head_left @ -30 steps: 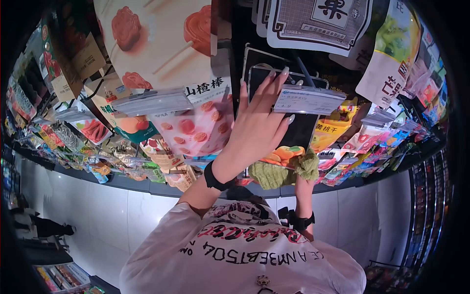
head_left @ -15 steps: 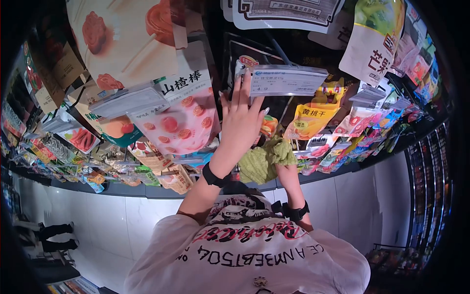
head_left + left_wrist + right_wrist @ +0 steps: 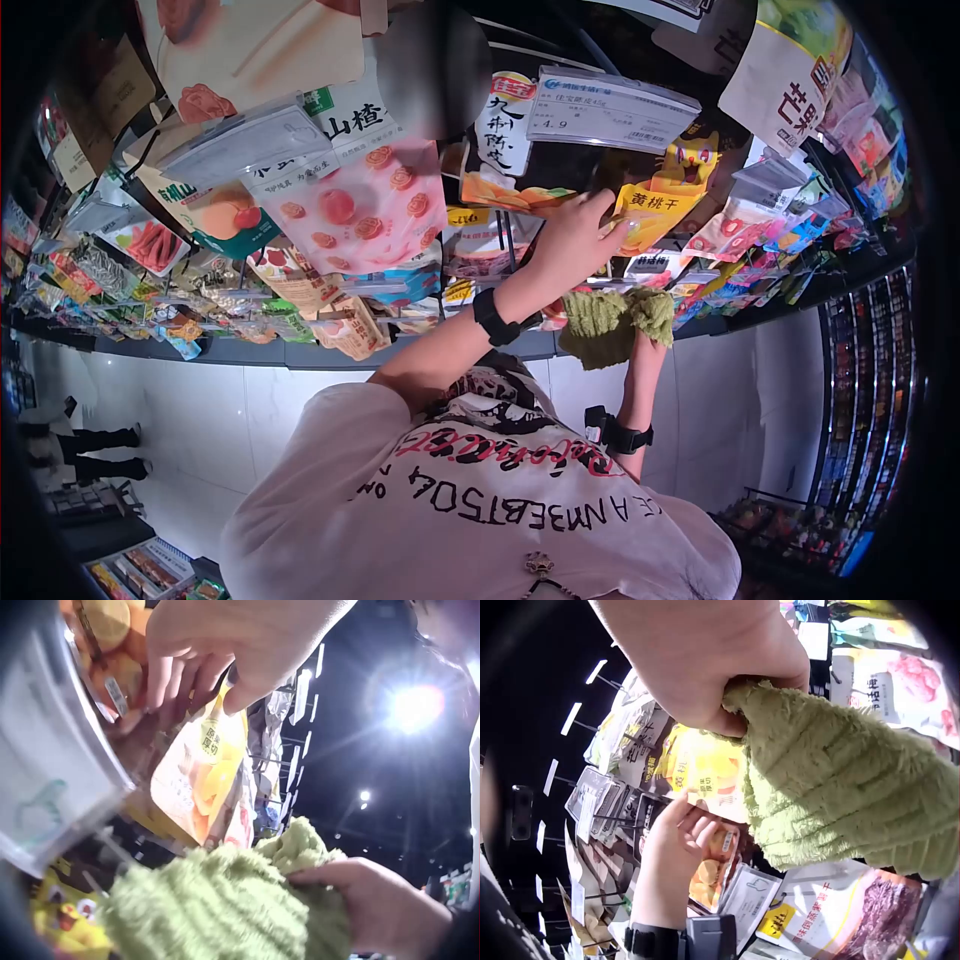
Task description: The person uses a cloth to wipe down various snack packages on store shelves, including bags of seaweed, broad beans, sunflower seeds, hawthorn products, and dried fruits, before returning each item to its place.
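In the head view my left hand point(image 3: 570, 245) has its fingertips at the near left edge of a yellow bag of dried peach point(image 3: 655, 205). The thumb lies over the bag's front and the other fingers bend behind that edge, pinching it. My right hand point(image 3: 705, 667) grips a fluffy green cloth point(image 3: 840, 780), which hangs in folds below the bag. From the left wrist, the cloth point(image 3: 217, 907) bulges close under the bag point(image 3: 206, 772). A dark pack with orange fruit pictures point(image 3: 510, 190) hangs just left of the bag.
Hanging snack packs crowd the curved rack, including a pink hawthorn-stick bag point(image 3: 350, 210) at the left. A clear price tag point(image 3: 610, 110) juts out above the dark pack. Pale floor tiles point(image 3: 200, 420) lie behind, with another person's legs point(image 3: 100, 455) far left.
My left hand has come down from the dark pack beside the price tag and shifted right to the yellow bag. The right hand keeps the green cloth below, shifted a little right in view.
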Motion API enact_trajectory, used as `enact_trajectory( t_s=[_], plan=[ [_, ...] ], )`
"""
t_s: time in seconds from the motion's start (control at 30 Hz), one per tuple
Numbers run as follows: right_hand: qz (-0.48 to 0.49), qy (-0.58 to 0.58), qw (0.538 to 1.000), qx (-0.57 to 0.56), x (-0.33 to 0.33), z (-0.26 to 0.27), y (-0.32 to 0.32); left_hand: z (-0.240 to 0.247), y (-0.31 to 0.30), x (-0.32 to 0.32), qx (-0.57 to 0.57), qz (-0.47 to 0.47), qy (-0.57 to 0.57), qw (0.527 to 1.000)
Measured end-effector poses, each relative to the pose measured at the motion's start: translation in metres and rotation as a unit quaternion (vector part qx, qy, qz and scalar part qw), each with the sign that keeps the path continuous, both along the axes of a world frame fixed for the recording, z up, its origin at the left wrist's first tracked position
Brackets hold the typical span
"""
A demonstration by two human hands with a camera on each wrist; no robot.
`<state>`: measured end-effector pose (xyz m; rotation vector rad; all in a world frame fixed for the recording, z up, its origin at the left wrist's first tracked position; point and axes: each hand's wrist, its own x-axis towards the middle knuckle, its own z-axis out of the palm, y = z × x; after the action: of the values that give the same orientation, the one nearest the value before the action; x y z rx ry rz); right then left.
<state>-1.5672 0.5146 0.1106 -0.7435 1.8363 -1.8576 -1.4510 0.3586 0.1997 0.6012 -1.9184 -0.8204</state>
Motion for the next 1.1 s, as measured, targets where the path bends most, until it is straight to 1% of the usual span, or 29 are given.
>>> enact_trajectory(
  t_s=[0.03,0.1,0.13,0.17,0.2,0.3,0.37,0.4,0.47,0.5,0.57,0.6,0.67,0.7,0.73,0.77,0.8,0.83,0.87,0.9,0.97,1.0,1.07,1.1],
  plan=[
    [-0.005,0.004,1.000,0.001,-0.002,-0.003,0.005,0.001,-0.002,-0.006,0.003,-0.001,0.003,1.000],
    [-0.006,0.010,1.000,0.005,-0.006,-0.009,0.015,0.001,-0.004,-0.015,0.136,-0.063,-0.092,0.984],
    [-0.024,-0.003,1.000,0.012,-0.009,-0.011,0.020,-0.020,-0.006,-0.028,0.123,-0.042,-0.045,0.990],
    [-0.040,-0.016,0.999,0.016,-0.011,-0.011,0.023,-0.026,-0.004,-0.035,0.121,-0.047,0.002,0.992],
    [-0.035,-0.022,0.999,-0.005,-0.012,-0.012,0.025,-0.032,-0.001,-0.038,0.105,-0.054,0.034,0.992],
    [-0.056,-0.046,0.997,-0.023,-0.005,-0.002,0.031,-0.011,0.019,-0.020,0.082,-0.041,0.109,0.990],
    [-0.046,-0.024,0.999,-0.014,-0.009,-0.010,0.040,0.019,0.033,0.001,0.232,-0.144,0.095,0.957],
    [-0.047,-0.003,0.999,-0.009,-0.010,-0.012,0.044,0.027,0.039,0.009,0.234,-0.143,0.096,0.957],
    [-0.042,-0.016,0.999,-0.022,-0.013,-0.012,0.049,0.036,0.049,0.022,0.187,-0.215,0.067,0.956],
    [-0.035,-0.029,0.998,-0.040,-0.014,-0.011,0.051,0.033,0.057,0.028,0.183,-0.216,0.066,0.957],
    [-0.018,-0.054,0.995,-0.076,-0.015,-0.009,0.055,0.026,0.069,0.038,0.044,-0.255,-0.002,0.966],
    [-0.012,-0.068,0.994,-0.087,-0.016,-0.008,0.057,0.022,0.071,0.042,0.047,-0.256,-0.002,0.965],
    [-0.015,-0.094,0.991,-0.099,-0.018,-0.005,0.060,0.012,0.081,0.051,-0.007,-0.279,0.023,0.960],
    [-0.023,-0.105,0.989,-0.104,-0.019,-0.004,0.061,0.017,0.080,0.059,0.047,-0.284,-0.068,0.955],
    [-0.036,-0.116,0.987,-0.109,-0.020,-0.003,0.062,0.010,0.076,0.060,0.068,-0.288,-0.041,0.954],
    [-0.054,-0.125,0.984,-0.113,-0.022,-0.002,0.062,-0.004,0.071,0.059,0.055,-0.281,-0.037,0.958],
    [-0.075,-0.133,0.981,-0.118,-0.025,-0.001,0.064,-0.008,0.068,0.062,0.056,-0.248,-0.079,0.964],
    [-0.096,-0.141,0.977,-0.124,-0.028,0.000,0.065,-0.016,0.065,0.064,0.057,-0.227,-0.067,0.970],
    [-0.115,-0.149,0.973,-0.134,-0.031,0.000,0.068,-0.022,0.062,0.066,0.069,-0.209,-0.089,0.971],
    [-0.159,-0.142,0.970,-0.121,-0.038,0.001,0.075,-0.032,0.058,0.067,0.097,-0.201,-0.087,0.971],
    [-0.176,-0.090,0.966,-0.169,-0.045,0.010,0.085,-0.043,0.057,0.068,0.169,-0.165,-0.105,0.966],
    [-0.197,-0.021,0.961,-0.194,-0.033,0.025,0.078,-0.051,0.056,0.068,0.167,-0.173,-0.104,0.965],
    [-0.160,0.136,0.968,-0.138,-0.014,0.034,0.071,-0.073,0.058,0.065,0.277,-0.169,-0.106,0.940],
    [-0.079,0.279,0.957,-0.014,0.008,0.046,0.066,-0.080,0.063,0.063,0.282,-0.173,-0.111,0.937]
  ],
)
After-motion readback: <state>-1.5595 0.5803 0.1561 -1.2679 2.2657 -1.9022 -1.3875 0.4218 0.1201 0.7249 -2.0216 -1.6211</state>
